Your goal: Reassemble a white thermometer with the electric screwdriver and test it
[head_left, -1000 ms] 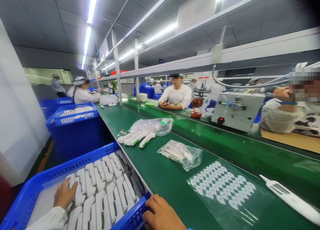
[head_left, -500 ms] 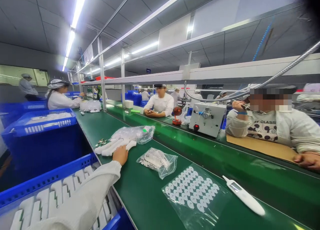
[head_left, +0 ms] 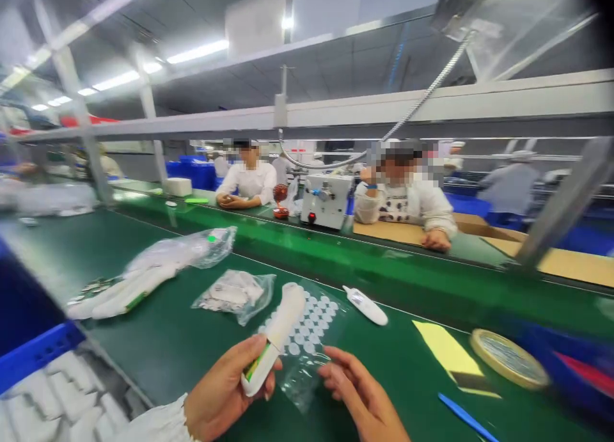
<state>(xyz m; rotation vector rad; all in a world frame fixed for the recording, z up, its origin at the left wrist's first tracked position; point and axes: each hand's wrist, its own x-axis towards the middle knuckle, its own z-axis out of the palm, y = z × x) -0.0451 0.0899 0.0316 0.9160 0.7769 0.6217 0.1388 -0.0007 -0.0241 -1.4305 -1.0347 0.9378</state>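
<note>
In my left hand (head_left: 215, 391) is a white plastic thermometer housing (head_left: 283, 323), gripped at its lower end and tilted upward. A strip of green circuit board shows through its open end. My right hand (head_left: 362, 397) is just to its right, fingers apart and holding nothing. Beneath and behind the housing lies a clear sheet of round white pieces (head_left: 314, 327), partly covered by it. A clear bag of small white parts (head_left: 235, 292) lies left of the sheet. Farther left, more white housings (head_left: 132, 292) lie beside a clear plastic bag (head_left: 180, 250). Behind the sheet rests a white thermometer (head_left: 367, 306).
At lower left, a blue crate (head_left: 41, 359) holds several white housings. Yellow paper (head_left: 446, 349), a tape roll (head_left: 508, 359), a blue stick-like tool (head_left: 465, 416) and a blue bin (head_left: 570, 365) are at right. Two people sit across the green belt (head_left: 393, 263), near a metal box (head_left: 326, 202).
My left hand has come from the pile of housings at left to the front middle, now with one housing. My right hand has come into view. The camera has turned right.
</note>
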